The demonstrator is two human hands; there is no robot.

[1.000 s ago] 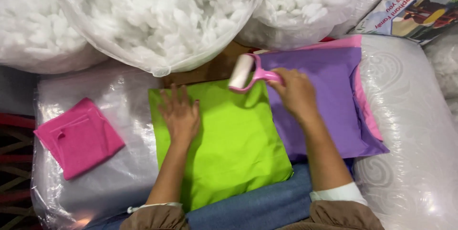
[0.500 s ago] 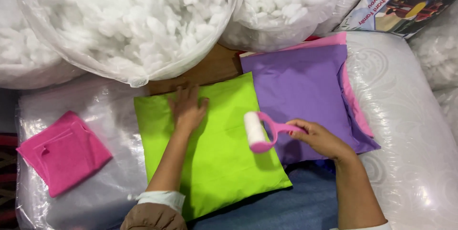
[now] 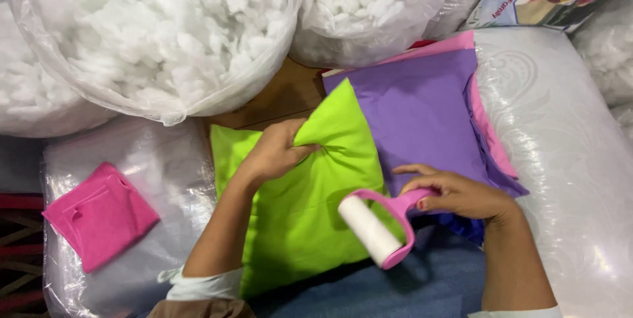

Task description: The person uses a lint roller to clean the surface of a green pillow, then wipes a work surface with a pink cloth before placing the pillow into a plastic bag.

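The cushion [image 3: 310,206] is bright lime green, plain without pattern. The lint roller [image 3: 379,225] has a pink handle and frame and a white roll. The cushion cover [image 3: 422,113] beside is plain purple, with a light pink cover [image 3: 491,136] under it. The folded cloth [image 3: 99,216] is hot pink. The fibre filling [image 3: 151,28] in clear bags is white. The wrapped pillow [image 3: 567,159] is white with a faint swirl pattern.

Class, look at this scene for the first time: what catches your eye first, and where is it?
The bright green cushion at centre, gripped by the left hand. The right hand holds a pink lint roller over its lower edge. Behind, clear bags of white stuffing fill the top.
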